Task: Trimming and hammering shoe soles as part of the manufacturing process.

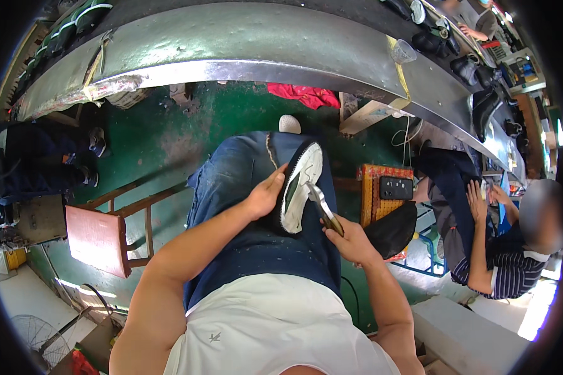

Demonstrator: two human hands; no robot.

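Observation:
A shoe (306, 169) lies across my lap with its pale underside turned up and a dark edge around it. My left hand (268, 195) grips its left side, thumb along the rim and the other fingers hidden below. In my right hand (350, 240) are metal pincers (323, 206), held by the handles. Their jaws reach over the middle of the underside, by some pale strands; whether they pinch anything is too small to tell. Under the shoe are my blue jeans (231, 181).
A long metal-covered bench (244, 40) crosses ahead, with dark shoes (481, 109) along its right part. At left stands a wooden stool (97, 240). To my right, a phone (396, 188) lies on an orange seat. A co-worker's hand (477, 200) is farther right. Red cloth (303, 95) lies under the bench.

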